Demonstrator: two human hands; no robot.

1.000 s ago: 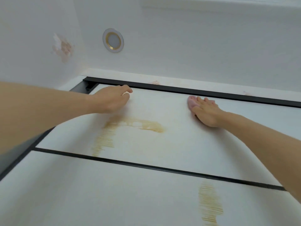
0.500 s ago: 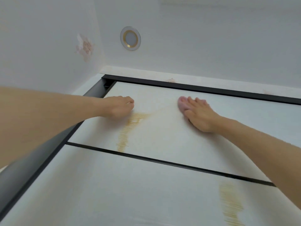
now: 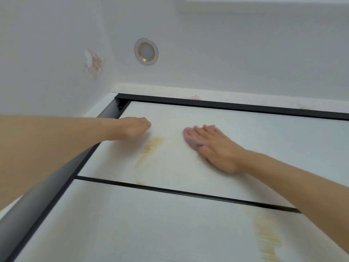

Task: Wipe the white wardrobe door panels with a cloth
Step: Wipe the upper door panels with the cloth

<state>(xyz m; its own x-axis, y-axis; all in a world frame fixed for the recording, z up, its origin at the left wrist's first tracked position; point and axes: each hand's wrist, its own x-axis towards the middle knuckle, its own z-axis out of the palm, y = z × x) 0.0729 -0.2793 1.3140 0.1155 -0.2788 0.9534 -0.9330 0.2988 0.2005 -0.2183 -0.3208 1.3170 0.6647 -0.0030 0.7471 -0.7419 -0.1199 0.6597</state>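
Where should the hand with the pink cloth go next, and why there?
Probably a short sweep to the left. The right hand presses the pink cloth flat on the upper door panel, and the yellowish streak lies just left of it, between it and the left hand, apparently not yet wiped away.

Home interior, likely a bedroom or closet corner, seen looking up. Evidence: white sliding wardrobe door [image 3: 188, 224] with black frame [image 3: 226, 107] and black divider strip [image 3: 170, 191] splitting it into 2 panels; recessed round downlight [image 3: 146, 51] with gold ring in a white ceiling [image 3: 245, 53]; pale wallpaper [image 3: 47, 53] with faint floral motif [image 3: 94, 64].
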